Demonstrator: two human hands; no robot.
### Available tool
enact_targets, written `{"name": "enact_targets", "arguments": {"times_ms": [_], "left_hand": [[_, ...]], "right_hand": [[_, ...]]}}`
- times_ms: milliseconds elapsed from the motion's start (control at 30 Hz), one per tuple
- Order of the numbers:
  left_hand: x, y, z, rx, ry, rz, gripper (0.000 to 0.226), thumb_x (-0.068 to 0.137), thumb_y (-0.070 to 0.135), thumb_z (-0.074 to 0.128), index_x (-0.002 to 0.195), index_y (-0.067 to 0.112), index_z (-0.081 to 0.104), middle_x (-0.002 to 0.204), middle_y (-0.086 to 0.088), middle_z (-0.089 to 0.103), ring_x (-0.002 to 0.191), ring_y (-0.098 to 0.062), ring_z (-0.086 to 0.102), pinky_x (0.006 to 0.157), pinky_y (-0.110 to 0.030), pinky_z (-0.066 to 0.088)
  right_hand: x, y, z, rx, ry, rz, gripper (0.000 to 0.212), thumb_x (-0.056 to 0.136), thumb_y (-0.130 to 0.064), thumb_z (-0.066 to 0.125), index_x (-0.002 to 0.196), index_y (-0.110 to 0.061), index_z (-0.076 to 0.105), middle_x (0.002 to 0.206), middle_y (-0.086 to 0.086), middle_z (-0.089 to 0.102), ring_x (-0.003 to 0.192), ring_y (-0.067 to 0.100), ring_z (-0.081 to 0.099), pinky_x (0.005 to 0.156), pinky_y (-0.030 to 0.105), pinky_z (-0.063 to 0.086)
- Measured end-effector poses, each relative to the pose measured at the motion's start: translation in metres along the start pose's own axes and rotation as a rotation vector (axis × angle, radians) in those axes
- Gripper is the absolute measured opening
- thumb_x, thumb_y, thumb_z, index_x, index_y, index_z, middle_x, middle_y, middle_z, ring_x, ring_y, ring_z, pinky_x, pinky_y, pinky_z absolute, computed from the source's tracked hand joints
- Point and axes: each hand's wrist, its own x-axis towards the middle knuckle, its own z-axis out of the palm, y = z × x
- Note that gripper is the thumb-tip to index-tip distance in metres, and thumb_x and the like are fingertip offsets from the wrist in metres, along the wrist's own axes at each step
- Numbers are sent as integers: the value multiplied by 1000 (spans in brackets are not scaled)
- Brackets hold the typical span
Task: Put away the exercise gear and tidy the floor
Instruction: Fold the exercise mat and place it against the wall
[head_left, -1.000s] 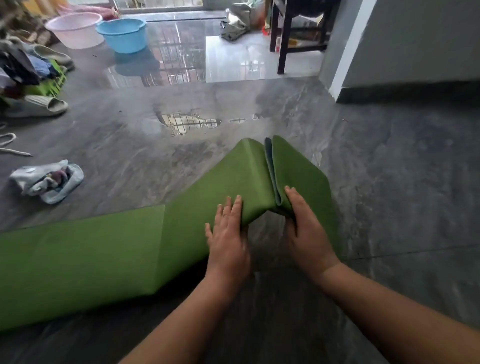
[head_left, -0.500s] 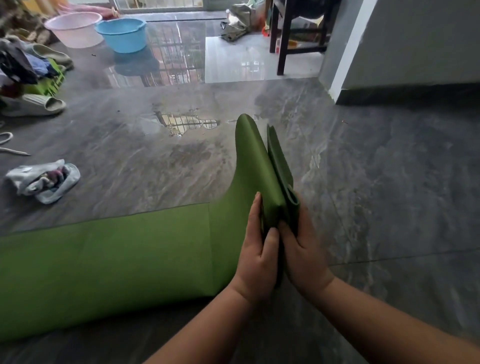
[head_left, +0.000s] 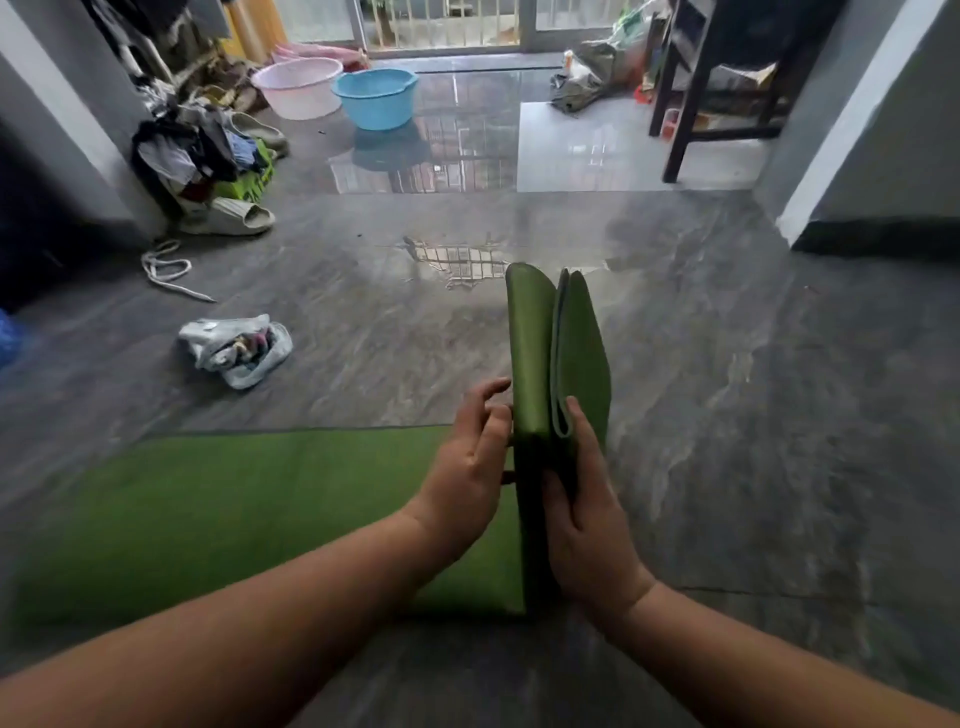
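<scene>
The right hand (head_left: 587, 514) is wrapping around the folded end of the green mat (head_left: 530, 364), fingers running up its right face and thumb pressing near the fold, so it is holding the stack of layers upright on its edge. The left hand (head_left: 467, 467) is sitting against the left face of that same stack with its fingers half spread and only lightly touching, steadying more than gripping. The folded part is standing tilted slightly away from the person, several layers thick, while the rest of the mat is lying flat on the grey floor (head_left: 727, 415) and stretching off to the left past the edge of view. By my reading, the folding is only partly done: a few panels are gathered, and a long run of mat is waiting to be folded in before anything can be carried off. Beyond the mat, the tidying looks barely begun. A crumpled bundle of cloth (head_left: 234, 348) is lying on the floor just past the flat section, a white cord (head_left: 166, 270) is trailing farther left, and a sandal (head_left: 234, 218) is resting beside a heap of clothes (head_left: 197, 150) against the wall. At the back, a pink basin (head_left: 298, 85) and a blue basin (head_left: 375, 98) are sitting side by side near the balcony door, well apart from the mat.
</scene>
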Motion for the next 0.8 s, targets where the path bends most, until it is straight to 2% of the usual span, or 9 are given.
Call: {"name": "enact_targets", "arguments": {"times_ms": [67,200,300,400,467,533,633,733,800], "left_hand": [[0,9,-39,-58,-19,-125,31,106,38,30,135,33,43,120,-4,63,108,-22,65,74,-39,60],[-5,8,-117,-66,13,-289,31,106,32,32,134,31,47,120,-6,62,108,-27,63,76,-49,60],[-13,-12,-167,-83,92,-356,31,106,20,32,128,27,53,111,-5,66,95,-22,65,68,-40,59],[-18,-40,-206,-140,193,-470,35,99,1,31,122,17,53,99,-14,64,79,-25,62,62,-33,52],[-19,-65,-230,-135,235,-537,40,92,-7,32,121,11,52,94,-17,62,77,-28,59,61,-32,50],[-19,-93,-253,-118,252,-607,42,88,-9,33,120,8,52,94,-19,61,80,-31,58,67,-37,51],[-23,-130,-278,-78,242,-715,39,88,-11,35,117,6,54,99,-20,62,85,-32,60,76,-43,53],[-30,-163,-292,28,236,-788,35,90,-8,42,120,4,56,107,-18,62,94,-30,59,78,-36,51],[-31,-179,-297,64,233,-807,33,90,-7,45,119,3,56,109,-14,62,96,-28,58,80,-32,49]], "right_hand": [[4,-7,32,-71,-68,-58,63,99,-24,43,152,-46,16,162,1,23,150,14,17,120,39,21],[6,-15,105,-256,-216,-50,71,99,-26,42,146,-60,2,165,-4,6,151,12,-3,121,53,9],[-1,-13,155,-402,-301,-40,70,97,-29,40,149,-54,1,164,-3,3,150,16,-9,121,55,2],[-13,-4,196,-572,-344,-45,70,94,-24,44,151,-41,8,163,10,14,150,29,4,117,62,8],[-23,3,221,-679,-379,-69,66,92,-27,40,151,-38,12,161,13,23,148,37,14,114,64,13],[-33,11,246,-722,-423,-60,67,90,-31,39,151,-39,13,160,11,26,148,37,17,114,61,11],[-49,30,276,-821,-510,-46,76,87,-28,54,152,-38,15,161,4,26,148,33,18,116,56,9],[-64,45,299,-904,-596,-23,79,85,-25,64,152,-33,22,159,0,31,146,30,27,119,49,9],[-70,50,311,-943,-616,-9,81,80,-21,70,149,-30,28,155,1,39,142,30,37,114,46,12]]}}
